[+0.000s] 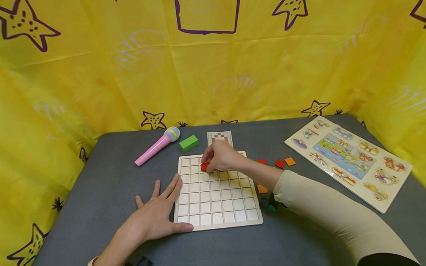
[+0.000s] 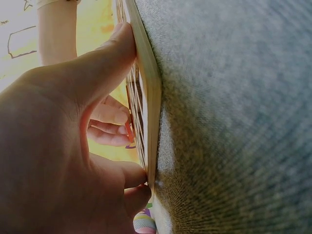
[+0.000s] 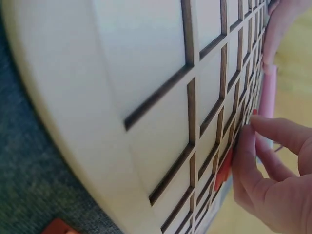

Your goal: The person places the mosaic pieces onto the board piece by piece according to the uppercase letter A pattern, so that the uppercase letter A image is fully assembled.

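Observation:
A pale wooden grid board [image 1: 218, 227] with square cells lies flat on the table. My left hand [image 1: 150, 219] rests at its left side, fingers spread along the edge and thumb on the front corner. Over the upper-left cells, my right hand [image 1: 221, 156] pinches a red square tile [image 1: 205, 167]. In the left wrist view, that red tile [image 2: 129, 130] shows tilted between finger and thumb. Another red piece [image 3: 224, 170] sits in the board beside the right hand in the right wrist view. Behind the board stands a partly covered pattern card [image 1: 219, 135].
Right of the board lie several loose red and orange tiles [image 1: 289, 161]. A picture puzzle board [image 1: 388, 197] occupies the table's right side. A pink toy microphone [image 1: 153, 150] and a green block [image 1: 189, 143] lie behind left. Yellow cloth [image 1: 211, 82] hangs around the table.

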